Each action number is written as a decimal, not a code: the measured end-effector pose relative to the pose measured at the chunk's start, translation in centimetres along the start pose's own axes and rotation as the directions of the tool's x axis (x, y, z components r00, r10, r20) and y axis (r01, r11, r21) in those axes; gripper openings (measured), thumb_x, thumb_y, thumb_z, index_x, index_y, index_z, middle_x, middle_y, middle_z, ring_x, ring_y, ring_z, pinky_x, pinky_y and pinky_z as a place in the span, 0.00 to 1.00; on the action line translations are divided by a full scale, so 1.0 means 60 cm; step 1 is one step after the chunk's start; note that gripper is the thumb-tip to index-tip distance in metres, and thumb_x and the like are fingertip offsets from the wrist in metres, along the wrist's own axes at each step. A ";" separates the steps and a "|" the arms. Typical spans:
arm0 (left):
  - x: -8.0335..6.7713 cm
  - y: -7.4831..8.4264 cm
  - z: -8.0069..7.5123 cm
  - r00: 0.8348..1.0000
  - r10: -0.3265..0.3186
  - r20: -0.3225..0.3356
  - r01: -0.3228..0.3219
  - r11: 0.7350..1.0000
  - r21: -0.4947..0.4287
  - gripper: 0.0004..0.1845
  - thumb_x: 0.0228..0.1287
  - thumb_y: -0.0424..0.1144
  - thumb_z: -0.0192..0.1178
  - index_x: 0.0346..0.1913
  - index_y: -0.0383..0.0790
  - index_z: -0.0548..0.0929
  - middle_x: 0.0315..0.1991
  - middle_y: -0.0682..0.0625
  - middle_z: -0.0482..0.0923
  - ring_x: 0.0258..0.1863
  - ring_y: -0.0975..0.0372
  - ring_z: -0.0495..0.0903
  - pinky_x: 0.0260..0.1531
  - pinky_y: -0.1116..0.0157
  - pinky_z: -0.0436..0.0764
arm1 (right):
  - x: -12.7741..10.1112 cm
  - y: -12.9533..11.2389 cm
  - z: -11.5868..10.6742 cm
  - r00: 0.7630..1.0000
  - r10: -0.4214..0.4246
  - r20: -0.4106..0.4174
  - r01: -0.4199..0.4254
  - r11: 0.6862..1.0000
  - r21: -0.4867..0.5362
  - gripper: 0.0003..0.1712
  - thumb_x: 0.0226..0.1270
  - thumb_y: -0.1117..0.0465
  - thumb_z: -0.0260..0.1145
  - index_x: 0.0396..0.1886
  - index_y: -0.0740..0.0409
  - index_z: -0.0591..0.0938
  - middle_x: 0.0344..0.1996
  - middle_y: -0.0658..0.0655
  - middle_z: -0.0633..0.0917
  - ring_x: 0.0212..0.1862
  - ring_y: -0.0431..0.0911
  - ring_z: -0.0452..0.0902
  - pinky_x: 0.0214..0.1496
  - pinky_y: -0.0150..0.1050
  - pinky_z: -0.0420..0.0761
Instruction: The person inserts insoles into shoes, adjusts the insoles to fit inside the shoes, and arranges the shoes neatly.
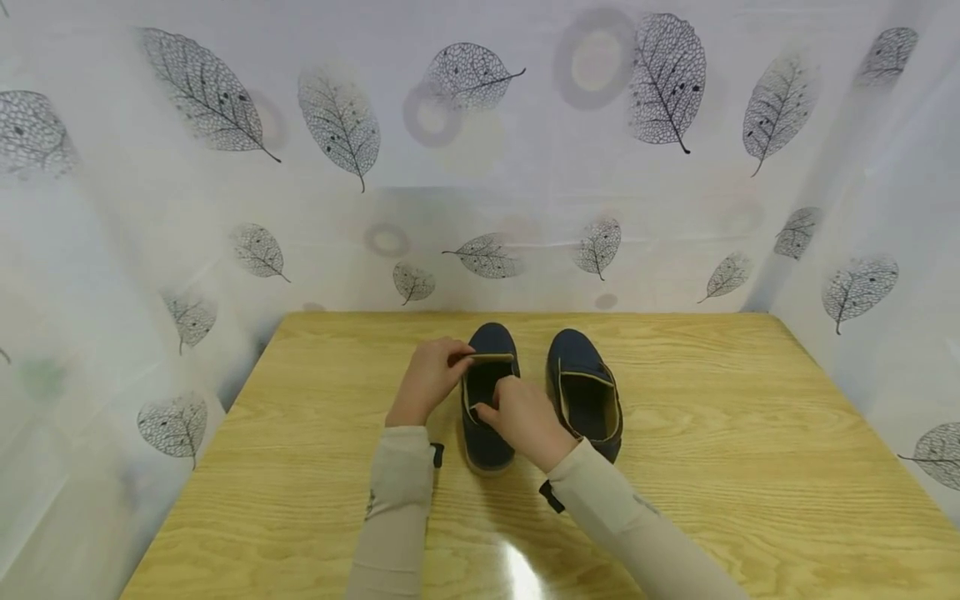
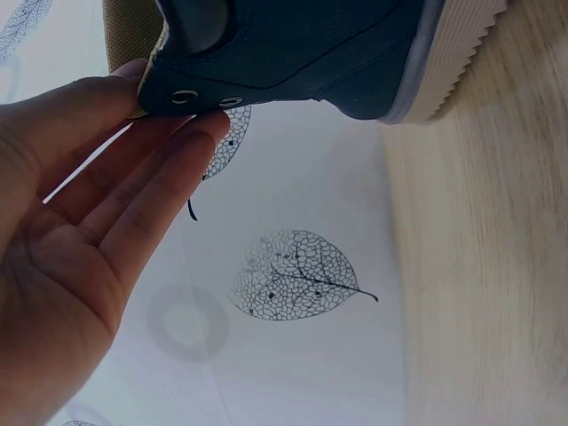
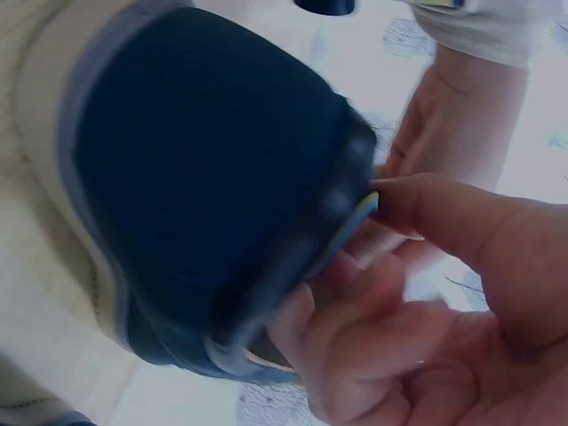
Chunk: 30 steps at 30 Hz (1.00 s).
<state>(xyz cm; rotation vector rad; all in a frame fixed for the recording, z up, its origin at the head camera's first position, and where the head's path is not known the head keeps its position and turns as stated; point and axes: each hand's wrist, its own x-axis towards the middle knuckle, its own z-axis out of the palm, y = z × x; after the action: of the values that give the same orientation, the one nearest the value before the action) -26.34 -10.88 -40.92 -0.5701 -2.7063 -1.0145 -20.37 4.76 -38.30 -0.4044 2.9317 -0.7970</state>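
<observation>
At centre frame of the head view, the left shoe (image 1: pixel 487 400) stands on the wooden table (image 1: pixel 712 467). The left hand (image 1: pixel 431 379) pinches its tan-lined tongue (image 1: pixel 491 358) at the eyelet edge, fingers nearly straight. The right hand (image 1: pixel 525 421) curls its fingers round the shoe's collar. Just beside, to the right, stands the matching shoe (image 1: pixel 588 396), untouched. Behind hangs a leaf-printed sheet (image 1: pixel 480 167).
</observation>
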 end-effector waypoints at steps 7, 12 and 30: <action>0.003 0.002 0.001 1.000 0.002 0.012 -0.002 1.000 -0.010 0.07 0.64 0.32 0.63 0.42 0.36 0.87 0.39 0.44 0.84 0.36 0.55 0.81 0.37 0.59 0.80 | 0.002 0.009 0.009 0.999 -0.036 0.021 0.038 0.997 -0.071 0.21 0.60 0.54 0.71 0.10 0.55 0.80 0.09 0.48 0.75 0.12 0.40 0.69 0.14 0.32 0.68; 0.004 0.002 0.002 1.000 0.019 0.004 -0.019 1.000 -0.001 0.06 0.63 0.32 0.63 0.41 0.35 0.87 0.39 0.44 0.84 0.36 0.55 0.82 0.37 0.59 0.81 | 0.006 0.009 0.002 0.998 -0.007 0.058 0.012 0.996 -0.093 0.18 0.59 0.65 0.70 0.10 0.56 0.79 0.10 0.49 0.76 0.15 0.42 0.70 0.16 0.34 0.69; 0.003 -0.001 0.004 1.000 -0.006 0.012 0.006 1.000 0.014 0.07 0.63 0.33 0.63 0.42 0.37 0.87 0.39 0.45 0.84 0.37 0.56 0.82 0.39 0.60 0.81 | 0.044 0.004 -0.005 0.961 0.089 0.263 -0.039 0.982 -0.187 0.02 0.58 0.73 0.64 0.30 0.66 0.81 0.19 0.55 0.78 0.21 0.45 0.71 0.21 0.35 0.70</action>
<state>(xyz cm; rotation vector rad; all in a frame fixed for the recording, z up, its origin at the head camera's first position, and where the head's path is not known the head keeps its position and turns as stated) -26.51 -10.68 -41.09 -0.5680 -2.7248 -0.9958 -23.01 4.40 -38.20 -0.3931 2.7498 -0.4287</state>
